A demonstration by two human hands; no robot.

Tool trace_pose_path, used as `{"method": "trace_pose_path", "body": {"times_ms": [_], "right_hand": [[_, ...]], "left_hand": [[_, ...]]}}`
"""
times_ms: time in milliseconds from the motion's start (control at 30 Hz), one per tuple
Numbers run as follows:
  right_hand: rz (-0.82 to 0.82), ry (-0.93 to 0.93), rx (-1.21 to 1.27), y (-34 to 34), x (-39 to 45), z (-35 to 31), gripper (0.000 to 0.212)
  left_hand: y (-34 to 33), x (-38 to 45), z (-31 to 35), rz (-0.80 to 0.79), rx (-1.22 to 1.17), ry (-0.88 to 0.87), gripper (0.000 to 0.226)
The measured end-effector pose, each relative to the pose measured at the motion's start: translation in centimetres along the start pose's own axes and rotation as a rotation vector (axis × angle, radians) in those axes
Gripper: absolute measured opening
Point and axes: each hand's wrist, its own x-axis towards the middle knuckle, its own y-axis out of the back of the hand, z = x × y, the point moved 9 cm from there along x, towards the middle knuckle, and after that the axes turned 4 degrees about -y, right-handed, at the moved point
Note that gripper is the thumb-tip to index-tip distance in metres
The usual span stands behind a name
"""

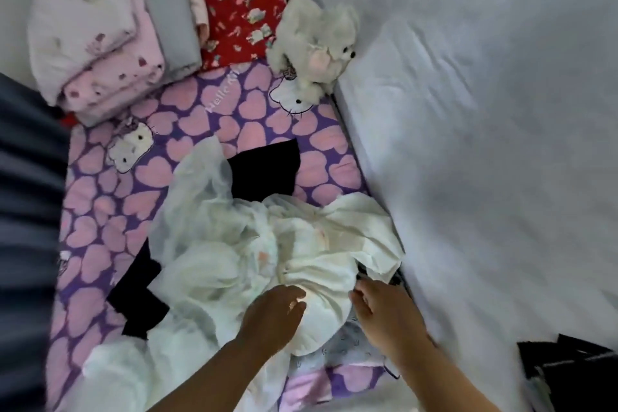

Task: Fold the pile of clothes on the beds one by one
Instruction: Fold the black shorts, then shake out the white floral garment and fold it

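A crumpled white garment (301, 254) is heaped at the lower centre of the frame on the heart-patterned bedsheet (100, 211), with a black garment (264, 170) partly buried beneath it, presumably dropped there as the unsorted pile. Folded laundry (110, 33) is stacked at the upper left, apparently kept apart from the unfolded items, and a plush toy (314, 40) is seen above centre. The left hand (274, 314) is laid on the white cloth with fingers loosely curved, touching it but not clearly gripping. The right hand (378, 308) is curled at the bundle's right edge; whether cloth is pinched cannot be told.
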Motion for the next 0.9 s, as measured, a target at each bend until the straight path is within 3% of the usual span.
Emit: {"method": "trace_pose_path", "body": {"times_ms": [200,367,400,467,500,567,600,667,767,900], "right_hand": [[-0.069,0.083,-0.069,-5.9,3.2,-5.4,0.027],[-0.113,0.064,-0.09,-10.5,4.9,-8.0,0.026],[-0.121,0.067,-0.101,-11.0,5.1,-8.5,0.025],[-0.125,0.063,-0.112,-11.5,5.4,-9.1,0.025],[-0.12,0.057,-0.115,-11.4,5.5,-9.4,0.025],[-0.118,0.037,-0.131,-10.7,5.9,-10.1,0.025],[-0.115,0.027,-0.14,-10.1,6.2,-10.5,0.024],[-0.092,0.027,-0.13,-8.6,6.6,-11.9,0.023],[-0.069,0.05,-0.06,-5.8,7.0,-15.1,0.023],[0.037,0.045,0.005,-0.8,6.3,-19.7,0.032]], "left_hand": [[2.6,0.1,-10.0,0.145,0.107,0.102,0.044],[0.3,3.0,-16.3,-0.096,0.28,0.303,0.096],[-0.2,3.7,-16.8,-0.129,0.306,0.314,0.09],[-0.1,4.9,-16.8,-0.142,0.339,0.324,0.058],[0.7,5.4,-16.7,-0.084,0.21,0.342,0.045],[2.8,5.8,-16.8,0.101,-0.332,0.416,0.022],[4.2,5.8,-16.3,0.169,-0.605,0.435,0.017],[7.4,5.5,-15.2,0.229,-0.922,0.418,0.017],[12.0,5.0,-12.2,0.133,-1.182,0.306,0.021],[18.9,3.6,-7.9,0.06,-1.227,0.147,0.021]]}}
